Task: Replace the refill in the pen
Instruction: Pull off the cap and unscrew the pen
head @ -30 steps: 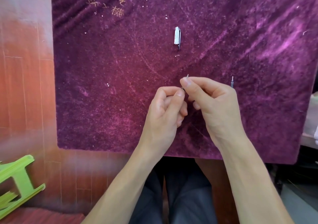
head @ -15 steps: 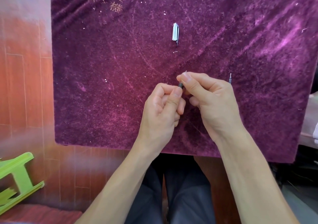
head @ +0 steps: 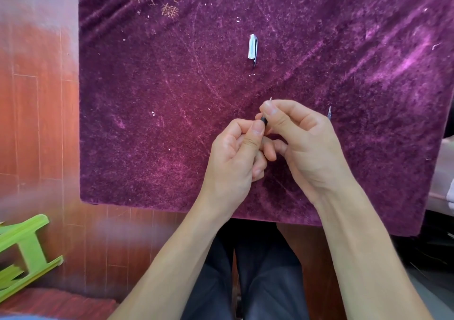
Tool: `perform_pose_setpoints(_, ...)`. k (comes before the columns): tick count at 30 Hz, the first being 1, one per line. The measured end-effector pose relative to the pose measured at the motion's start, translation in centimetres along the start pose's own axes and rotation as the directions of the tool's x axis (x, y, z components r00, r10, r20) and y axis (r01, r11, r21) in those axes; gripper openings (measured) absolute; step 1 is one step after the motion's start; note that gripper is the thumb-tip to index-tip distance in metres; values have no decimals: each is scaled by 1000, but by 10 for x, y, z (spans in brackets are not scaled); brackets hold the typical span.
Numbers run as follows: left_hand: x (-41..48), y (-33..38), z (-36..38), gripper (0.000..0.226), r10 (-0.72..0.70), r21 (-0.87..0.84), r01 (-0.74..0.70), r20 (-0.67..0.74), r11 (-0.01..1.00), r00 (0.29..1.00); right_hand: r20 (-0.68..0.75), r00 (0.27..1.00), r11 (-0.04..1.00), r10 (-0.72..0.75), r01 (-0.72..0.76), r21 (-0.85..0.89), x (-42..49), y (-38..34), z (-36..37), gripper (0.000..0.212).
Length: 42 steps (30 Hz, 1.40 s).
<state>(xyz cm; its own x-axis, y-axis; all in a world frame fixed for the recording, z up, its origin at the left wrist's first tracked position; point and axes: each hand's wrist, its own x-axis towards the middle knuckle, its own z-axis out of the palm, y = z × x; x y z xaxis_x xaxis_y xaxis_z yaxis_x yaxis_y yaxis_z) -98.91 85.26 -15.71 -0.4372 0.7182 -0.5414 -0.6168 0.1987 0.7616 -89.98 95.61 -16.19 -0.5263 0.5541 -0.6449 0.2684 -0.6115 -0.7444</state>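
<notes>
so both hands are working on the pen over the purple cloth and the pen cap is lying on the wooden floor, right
Not quite. The head view shows the pen cap lying on the purple cloth, beyond the hands, not on the wooden floor. The rest holds: the left hand and right hand both pinch the pen over the cloth.

Single head-worn view, looking steeply down and forward onto the purple velvet cloth (head: 172, 123) from close above. Wide-angle, with wooden floor (head: 36, 123) left of the cloth and dark trousers (head: 265, 282) below its near edge.

Only pen cap (head: 252, 48) on cloth (head: 152, 98)
</notes>
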Motion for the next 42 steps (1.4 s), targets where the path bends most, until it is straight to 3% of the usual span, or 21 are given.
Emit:
perform_pose_setpoints(5, 0, -1, -2, 22, -18, -17, 18, -1, 1000, 1000, 25, 1000, 1000, -12, 12, -1, -2, 1, -2, 21)
perform_pose_setpoints(11, -1, -1, -2, 21, -14, 17, 14, 10, 1000, 1000, 29, 999, 999, -15, 16, -35, -1, 1, -6, 10)
perform_pose_setpoints(17, -2, -2, -5, 26, -31, 23, 31, -18, 999, 999, 38, 999, 998, -13, 15, -60, -1, -1, -10, 19)
perform_pose_setpoints(25, -6, 2, -5, 29, -42, 49, 43, -20, 998, 999, 107, 993, 990, -40, 53, -128, 2, -4, -14, 14)
perform_pose_setpoints(42, 1, -3, -4, 22, -36, 32, 36, 19, 999, 999, 135, 990, 995, 38, -26, -91, 9, -10, -19, 20)
